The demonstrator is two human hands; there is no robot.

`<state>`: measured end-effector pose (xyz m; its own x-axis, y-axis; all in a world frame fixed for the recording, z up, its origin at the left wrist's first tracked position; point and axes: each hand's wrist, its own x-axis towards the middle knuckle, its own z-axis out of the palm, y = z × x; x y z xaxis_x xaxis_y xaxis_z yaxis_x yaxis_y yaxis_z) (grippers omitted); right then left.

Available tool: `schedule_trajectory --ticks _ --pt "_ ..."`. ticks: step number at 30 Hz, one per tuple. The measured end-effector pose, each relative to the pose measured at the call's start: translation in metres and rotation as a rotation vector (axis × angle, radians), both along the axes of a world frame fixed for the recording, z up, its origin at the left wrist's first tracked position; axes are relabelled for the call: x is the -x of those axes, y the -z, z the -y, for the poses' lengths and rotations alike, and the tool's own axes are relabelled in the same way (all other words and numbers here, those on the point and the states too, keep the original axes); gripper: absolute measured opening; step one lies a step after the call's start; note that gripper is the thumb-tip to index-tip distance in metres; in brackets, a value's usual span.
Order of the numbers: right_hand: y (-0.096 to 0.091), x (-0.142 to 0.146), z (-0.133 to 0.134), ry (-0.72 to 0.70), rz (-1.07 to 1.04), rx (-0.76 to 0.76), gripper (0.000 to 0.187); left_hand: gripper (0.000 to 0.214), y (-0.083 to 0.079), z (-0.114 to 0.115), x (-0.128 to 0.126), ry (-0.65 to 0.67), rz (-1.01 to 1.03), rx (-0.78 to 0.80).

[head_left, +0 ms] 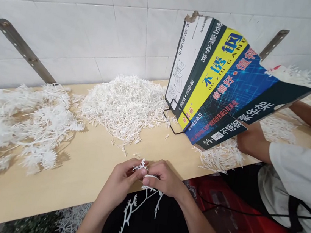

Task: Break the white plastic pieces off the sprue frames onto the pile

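Observation:
Both of my hands meet at the near edge of the wooden bench. My left hand and my right hand pinch a white plastic branch-like frame with small sticks on it. Its lower part hangs down below the bench edge over my lap. A pile of loose white sticks lies on the bench just beyond my hands. A heap of white branched frames covers the bench's left end.
A colourful printed cardboard sheet stands propped on a wire stand as a divider at right. Behind it another person's arm and white shirt show. Tiled wall with metal brackets behind. Red object below the bench.

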<state>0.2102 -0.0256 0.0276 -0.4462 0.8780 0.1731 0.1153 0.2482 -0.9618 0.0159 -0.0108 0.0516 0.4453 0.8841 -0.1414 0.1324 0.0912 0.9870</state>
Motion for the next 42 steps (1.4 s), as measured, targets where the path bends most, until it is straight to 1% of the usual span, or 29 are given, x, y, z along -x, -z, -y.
schedule_trajectory --ticks 2,4,6,8,10,12,13,15,17,19,21,22,23,24,26,28,29,31,34,36,39,41,42 --pt "0.002 0.001 -0.001 0.039 -0.012 0.051 0.05 0.038 0.003 0.003 0.002 -0.036 -0.005 -0.024" --pt "0.002 0.004 -0.001 0.122 -0.027 0.088 0.043 0.038 0.007 0.008 0.003 -0.109 -0.045 -0.094" --pt "0.002 0.009 -0.001 0.224 -0.064 0.069 0.033 0.034 0.012 0.013 0.001 -0.193 -0.131 -0.227" --pt "0.002 0.015 -0.001 0.3 -0.085 0.03 0.035 0.03 0.018 0.017 -0.004 -0.247 -0.215 -0.371" --pt "0.003 0.019 -0.001 0.336 -0.072 0.027 0.03 0.027 0.021 0.02 -0.009 -0.263 -0.252 -0.465" --pt "0.006 0.02 -0.001 0.363 -0.041 0.034 0.027 0.024 0.023 0.02 -0.013 -0.252 -0.25 -0.481" --pt "0.008 0.02 0.0 0.373 -0.026 0.029 0.029 0.023 0.022 0.02 -0.014 -0.234 -0.243 -0.458" --pt "0.01 0.017 0.0 0.39 -0.001 0.004 0.031 0.021 0.019 0.018 -0.012 -0.147 -0.203 -0.363" --pt "0.011 0.015 0.001 0.407 0.016 -0.009 0.03 0.029 0.014 0.017 -0.007 -0.035 -0.115 -0.225" --pt "0.011 0.014 0.002 0.406 0.037 -0.011 0.029 0.041 0.009 0.015 -0.001 0.037 -0.008 -0.069" --pt "0.01 0.015 0.003 0.397 0.074 -0.027 0.026 0.049 0.005 0.014 0.003 0.045 0.061 0.064" --pt "0.01 0.015 0.003 0.39 0.096 -0.04 0.024 0.05 0.005 0.014 0.005 0.034 0.065 0.096" --pt "0.01 0.016 0.003 0.383 0.117 -0.054 0.023 0.049 0.005 0.014 0.006 0.024 0.039 0.088" --pt "0.01 0.017 0.003 0.377 0.136 -0.063 0.021 0.044 0.006 0.015 0.006 0.014 -0.016 0.036" --pt "0.011 0.018 0.003 0.363 0.162 -0.064 0.022 0.033 0.011 0.017 0.005 0.002 -0.173 -0.155" --pt "0.011 0.018 0.003 0.355 0.172 -0.05 0.023 0.03 0.017 0.021 0.002 -0.007 -0.324 -0.336" --pt "0.011 0.018 0.003 0.355 0.173 -0.047 0.023 0.032 0.018 0.023 0.001 -0.012 -0.373 -0.391" --pt "0.01 0.019 0.003 0.354 0.179 -0.059 0.023 0.033 0.019 0.026 -0.002 -0.026 -0.421 -0.423" --pt "0.009 0.019 0.003 0.352 0.199 -0.113 0.024 0.027 0.009 0.027 -0.004 -0.025 -0.405 -0.353" --pt "0.008 0.019 0.003 0.344 0.207 -0.147 0.023 0.024 0.001 0.026 -0.003 -0.006 -0.335 -0.232" --pt "0.008 0.019 0.005 0.33 0.21 -0.194 0.021 0.03 -0.006 0.024 0.0 -0.017 -0.092 0.036" --pt "0.01 0.02 0.006 0.323 0.215 -0.247 0.019 0.041 -0.003 0.023 0.003 -0.078 0.091 0.206" --pt "0.011 0.021 0.006 0.325 0.221 -0.277 0.019 0.043 0.0 0.023 0.003 -0.111 0.155 0.267"
